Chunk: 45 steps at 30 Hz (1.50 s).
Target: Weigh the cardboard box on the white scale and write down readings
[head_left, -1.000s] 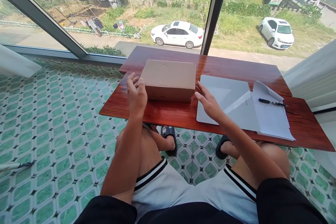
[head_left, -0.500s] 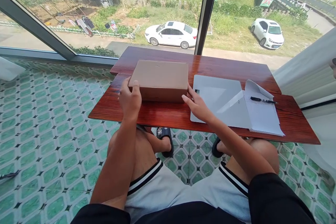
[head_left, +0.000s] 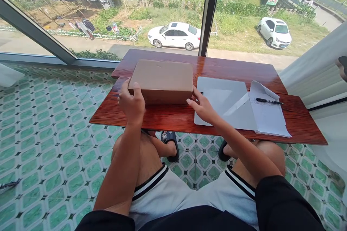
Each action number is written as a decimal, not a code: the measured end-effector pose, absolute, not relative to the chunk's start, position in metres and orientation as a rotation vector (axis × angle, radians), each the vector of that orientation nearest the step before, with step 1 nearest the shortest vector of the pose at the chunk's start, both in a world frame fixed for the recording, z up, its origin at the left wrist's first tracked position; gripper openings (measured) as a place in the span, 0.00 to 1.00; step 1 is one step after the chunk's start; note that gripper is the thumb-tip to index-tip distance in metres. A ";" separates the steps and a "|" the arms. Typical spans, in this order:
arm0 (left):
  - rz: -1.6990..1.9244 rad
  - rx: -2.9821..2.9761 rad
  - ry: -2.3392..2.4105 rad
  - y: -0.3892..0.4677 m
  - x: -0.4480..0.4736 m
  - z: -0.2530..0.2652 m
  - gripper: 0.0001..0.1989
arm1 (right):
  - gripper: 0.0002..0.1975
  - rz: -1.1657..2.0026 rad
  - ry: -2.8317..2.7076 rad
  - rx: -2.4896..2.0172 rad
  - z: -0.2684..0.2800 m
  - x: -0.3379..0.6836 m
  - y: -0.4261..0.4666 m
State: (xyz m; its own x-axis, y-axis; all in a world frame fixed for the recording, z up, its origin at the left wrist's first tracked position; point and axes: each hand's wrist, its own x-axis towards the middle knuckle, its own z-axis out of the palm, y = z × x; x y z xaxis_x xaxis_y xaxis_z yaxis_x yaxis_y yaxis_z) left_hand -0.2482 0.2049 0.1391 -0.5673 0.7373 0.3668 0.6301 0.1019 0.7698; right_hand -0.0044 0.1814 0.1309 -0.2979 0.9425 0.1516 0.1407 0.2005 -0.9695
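Gripping the closed, brown, rectangular cardboard box [head_left: 162, 75] at its near left corner, the left hand [head_left: 132, 103] curled its thumb in front; the right hand [head_left: 204, 108], thumb and fingers parted, clasped the near right corner. The box was toward the left edge of the glossy red-brown wooden table [head_left: 168, 118]. It seemed stiff, probably light, best held by both ends; its contents were hidden.

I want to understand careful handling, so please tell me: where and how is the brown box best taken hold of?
Probably by its left and right ends, near the front corners, one hand coming from each side, as the left hand and right hand are placed. The brown box is wide and low, and its flat top shows no handle.
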 end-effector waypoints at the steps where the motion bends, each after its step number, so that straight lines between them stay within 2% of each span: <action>1: 1.484 1.412 2.247 0.205 -0.247 0.139 0.23 | 0.38 1.187 -1.625 -1.038 0.133 -0.004 0.181; 15: 1.601 1.575 2.186 0.196 -0.218 0.149 0.20 | 0.35 1.009 -1.482 -1.077 0.155 0.014 0.171; 23: 1.577 1.675 2.108 0.189 -0.186 0.167 0.22 | 0.45 0.933 -1.293 -1.192 0.167 0.036 0.163; 29: 1.521 1.734 2.110 0.185 -0.160 0.177 0.23 | 0.36 0.737 -1.318 -1.329 0.166 0.056 0.162; 35: 1.559 1.777 1.988 0.185 -0.142 0.183 0.23 | 0.36 0.632 -1.372 -1.331 0.168 0.078 0.158; 40: 1.589 1.844 1.968 0.186 -0.126 0.184 0.24 | 0.32 0.477 -1.443 -1.328 0.178 0.100 0.154; 45: 1.539 1.926 1.920 0.185 -0.108 0.186 0.25 | 0.28 0.459 -1.482 -1.334 0.191 0.127 0.148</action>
